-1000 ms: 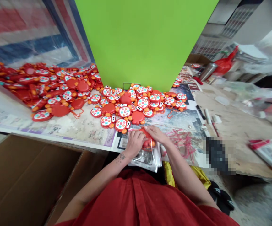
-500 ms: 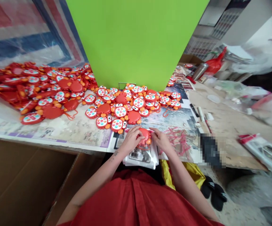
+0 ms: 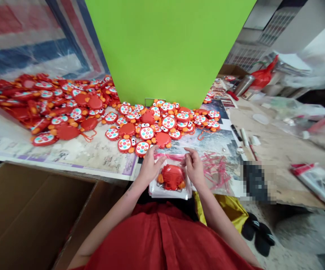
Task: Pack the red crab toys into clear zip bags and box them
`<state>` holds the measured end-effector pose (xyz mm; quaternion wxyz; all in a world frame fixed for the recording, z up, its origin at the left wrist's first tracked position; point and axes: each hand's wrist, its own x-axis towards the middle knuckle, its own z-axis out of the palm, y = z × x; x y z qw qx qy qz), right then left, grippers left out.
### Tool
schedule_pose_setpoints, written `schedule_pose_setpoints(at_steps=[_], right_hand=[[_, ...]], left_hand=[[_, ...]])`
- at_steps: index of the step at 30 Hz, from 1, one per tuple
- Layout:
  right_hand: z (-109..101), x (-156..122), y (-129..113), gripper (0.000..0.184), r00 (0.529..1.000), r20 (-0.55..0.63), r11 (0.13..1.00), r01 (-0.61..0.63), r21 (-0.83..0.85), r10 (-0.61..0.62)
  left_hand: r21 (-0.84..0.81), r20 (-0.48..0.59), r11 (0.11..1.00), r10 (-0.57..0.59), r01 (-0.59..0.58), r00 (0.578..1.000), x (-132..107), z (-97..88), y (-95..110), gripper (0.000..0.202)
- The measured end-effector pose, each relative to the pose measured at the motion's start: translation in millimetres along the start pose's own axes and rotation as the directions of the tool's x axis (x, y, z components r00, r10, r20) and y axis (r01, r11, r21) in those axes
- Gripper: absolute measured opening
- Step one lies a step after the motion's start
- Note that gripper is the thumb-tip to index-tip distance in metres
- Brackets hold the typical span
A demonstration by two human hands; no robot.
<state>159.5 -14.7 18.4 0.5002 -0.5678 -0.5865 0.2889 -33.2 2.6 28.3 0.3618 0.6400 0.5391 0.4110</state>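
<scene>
A red crab-shaped toy (image 3: 173,176) with orange claws lies back side up inside a clear plastic bag (image 3: 189,189). That bag is on top of a stack of similar bags at the table's front edge. My left hand (image 3: 150,167) is at the bag's upper left, thumb and fingers apart. At the upper right corner is my right hand (image 3: 194,165), its forefinger pointing left and its other fingers curled at the bag's edge. A pink strip (image 3: 168,156) runs along the bag's top between both hands.
Beyond my hands lies a pile of crab toys (image 3: 147,133), with more heaped at left. A green panel (image 3: 170,48) stands behind. Pink strips (image 3: 215,168) lie at right, near a marker (image 3: 244,137). An open cardboard box (image 3: 38,210) is at lower left.
The toy has moved down, away from my left fingers, and now lies inside the bag. My left hand has let go of it and opened. The view has shifted slightly.
</scene>
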Motion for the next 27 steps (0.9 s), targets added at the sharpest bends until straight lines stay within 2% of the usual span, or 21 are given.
schedule_pose_setpoints(at_steps=[1,3,5,7,10,13,15,17,21,23,26,27], right_hand=[[-1,0,-1,0.029,1.000,-0.003,1.000,0.006,0.001,-0.006],[-2,2,-2,0.029,1.000,0.000,0.999,0.027,-0.031,-0.027],[-3,4,-3,0.029,0.995,-0.004,0.988,0.095,-0.122,-0.096],[-2,8,-6,0.029,0.978,0.001,0.949,0.202,-0.243,-0.208],[2,12,-15,0.026,0.936,0.128,0.878,0.353,-0.322,-0.329],[11,16,-23,0.032,0.883,0.275,0.827,0.457,-0.327,-0.380],[18,20,-26,0.036,0.853,0.327,0.780,0.511,-0.363,-0.406],[23,24,-26,0.038,0.823,0.364,0.725,0.561,-0.401,-0.435],[22,25,-14,0.042,0.726,0.425,0.609,0.687,-0.397,-0.541],[17,25,-4,0.043,0.699,0.443,0.582,0.714,-0.389,-0.561],[12,35,9,0.043,0.649,0.498,0.564,0.756,-0.332,-0.576],[15,41,10,0.041,0.632,0.516,0.575,0.764,-0.293,-0.578]], left_hand=[[-0.083,0.044,0.993,-0.080,0.084,0.996,0,-0.2,-6,0.044],[-0.180,0.189,0.960,-0.179,0.213,0.965,1,1.1,-14,0.034],[-0.221,0.271,0.939,-0.200,0.263,0.942,0,4.0,-15,0.024],[-0.259,0.275,0.927,-0.200,0.273,0.940,0,6.8,-13,0.024],[-0.281,0.258,0.926,-0.181,0.253,0.949,-1,8.5,-6,0.023],[-0.182,0.234,0.976,-0.073,0.118,0.969,0,7.5,-2,0.024],[-0.085,0.219,0.996,0.003,0.016,0.976,1,6.7,-1,0.026],[-0.018,0.209,0.999,0.033,-0.030,0.977,2,6.1,0,0.027],[0.004,0.210,1.000,0.027,-0.029,0.977,-3,6.7,3,0.026],[-0.012,0.242,1.000,0.009,-0.006,0.970,-6,11.1,1,0.026],[-0.064,0.290,0.997,-0.020,0.041,0.957,-6,27.1,-15,0.027],[-0.130,0.357,0.989,-0.018,0.068,0.934,-4,34.1,-24,0.029]])
